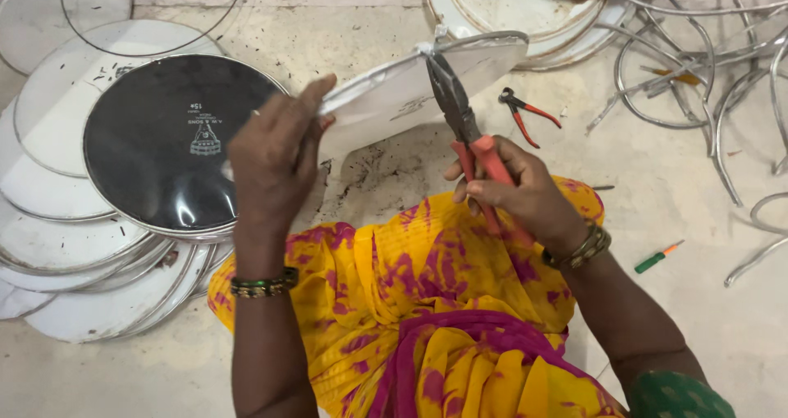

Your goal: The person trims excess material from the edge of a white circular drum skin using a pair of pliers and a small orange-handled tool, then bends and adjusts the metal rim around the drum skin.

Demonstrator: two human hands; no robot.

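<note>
My left hand point(275, 151) grips the near edge of a round white drum skin point(394, 98) with a metal rim, held tilted above my lap. My right hand point(513, 184) is closed around the red handles of a pair of pliers point(460, 114). The dark jaws of the pliers bite on the rim of the skin at its upper edge. My lap is covered in yellow and magenta cloth point(410, 303).
A black drum skin point(164, 143) tops a stack of white skins point(57, 246) on the left. A second small pair of red-handled pincers point(525, 110) lies on the floor. Bent metal hoops point(706, 82) lie at the right, more white skins point(509, 8) at the top, a green screwdriver point(657, 258) near my right arm.
</note>
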